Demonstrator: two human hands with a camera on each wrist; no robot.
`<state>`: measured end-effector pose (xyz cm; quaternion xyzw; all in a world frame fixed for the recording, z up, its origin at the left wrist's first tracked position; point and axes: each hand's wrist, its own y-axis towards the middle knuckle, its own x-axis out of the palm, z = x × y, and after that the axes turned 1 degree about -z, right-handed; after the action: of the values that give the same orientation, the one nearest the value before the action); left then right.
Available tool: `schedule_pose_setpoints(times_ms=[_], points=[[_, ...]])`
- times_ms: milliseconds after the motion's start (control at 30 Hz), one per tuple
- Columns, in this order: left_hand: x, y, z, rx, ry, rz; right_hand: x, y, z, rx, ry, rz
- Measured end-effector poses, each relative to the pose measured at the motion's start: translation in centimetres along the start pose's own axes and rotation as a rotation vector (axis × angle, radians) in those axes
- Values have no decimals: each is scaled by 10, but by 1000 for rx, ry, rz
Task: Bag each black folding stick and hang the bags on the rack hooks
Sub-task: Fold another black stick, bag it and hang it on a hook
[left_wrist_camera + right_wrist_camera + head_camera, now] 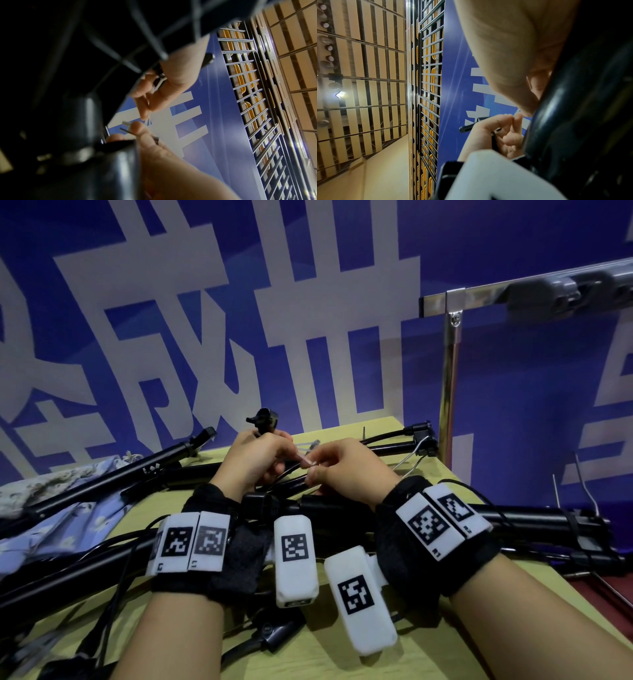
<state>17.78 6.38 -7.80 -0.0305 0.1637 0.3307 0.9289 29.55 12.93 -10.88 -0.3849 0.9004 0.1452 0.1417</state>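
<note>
Two hands close together over a yellow-green surface (342,655), near its far edge. Left hand (255,460) curled around a thin black part with a small black clamp head (263,419) sticking up past the knuckles, fingertips also pinching a tiny pale tag (306,462). Right hand (346,465) curled too, thumb and first finger pinching the other end of that same tag. From the left wrist view, the same pinch, with the right hand's fingers (147,108) reaching toward the left thumb (137,127) and a thin black cord (126,132) running under the thumb. From the right wrist view, the left hand (489,129) wrapped around the black part. Black folding sticks lying all over the surface: one long stick (113,477) on the left reaching out past the far edge, another thick stick (534,520) lying across just behind the wrists and out to the right, and more crossing under the arms. Thin black cables looped among them. A blue flowered cloth bag (72,518) lying flat at the far left, partly under the long stick. A shiny metal rack (450,364) standing at the far right corner, with thin wire hooks (416,455) beside its post. Behind everything, a blue wall (479,234) with big pale shapes. White tag blocks on black bands around both wrists.
</note>
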Motion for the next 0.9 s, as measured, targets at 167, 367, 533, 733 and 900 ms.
schedule_pose_setpoints(times_ms=[167, 367, 533, 733, 900], points=[[-2, -4, 1, 27, 12, 58, -5, -3, -4, 66, 113, 63], [-19, -19, -4, 42, 125, 110, -19, -17, -13, 62, 66, -69], [-37, -38, 5, -66, 99, 88, -33, -37, -17, 73, -361, -248], [-47, -63, 2, -118, 211, 28, -26, -58, -26, 123, -564, -312], [-35, -85, -1, -11, 283, 46, -18, -61, -27, 108, -607, -255]])
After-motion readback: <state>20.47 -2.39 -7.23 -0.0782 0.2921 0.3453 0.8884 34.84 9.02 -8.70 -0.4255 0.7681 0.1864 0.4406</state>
